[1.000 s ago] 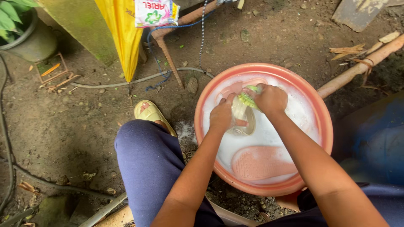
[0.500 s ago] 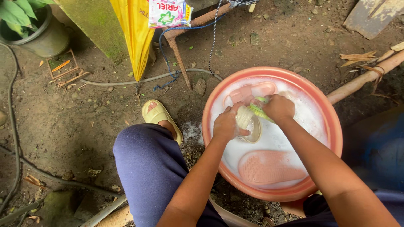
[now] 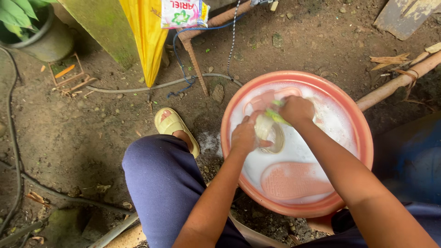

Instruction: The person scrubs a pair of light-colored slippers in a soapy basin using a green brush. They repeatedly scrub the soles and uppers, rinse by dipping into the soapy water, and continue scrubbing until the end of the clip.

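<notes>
Gripping a pale cream rubber slipper (image 3: 268,133) by its near side, the left hand (image 3: 243,135) has its fingers curled shut around the sole's edge, holding it just above the soapy water near the middle of the round salmon-pink plastic basin (image 3: 363,138). The right hand (image 3: 297,109) is closed in a fist around one light green scrubbing brush (image 3: 278,115), whose bristle end presses against the slipper's upper side, toward the basin's far edge. Two more pink slippers lie in the foamy white water: one pink slipper with a ribbed sole (image 3: 294,180) rests sole-up near the basin's near rim, and a second pink slipper (image 3: 268,98) sits half sunk by the far left rim. On the bare earth left of the basin, one foot wears a yellow-green slide sandal (image 3: 172,124), just beyond the knee in dark blue trousers (image 3: 163,183). Further off, by the top edge, hang one folded yellow cloth (image 3: 147,36) and one white detergent sachet (image 3: 183,13); a grey hose (image 3: 156,86) runs across the soil, and one grey plant pot (image 3: 48,43) stands in the far left corner.
</notes>
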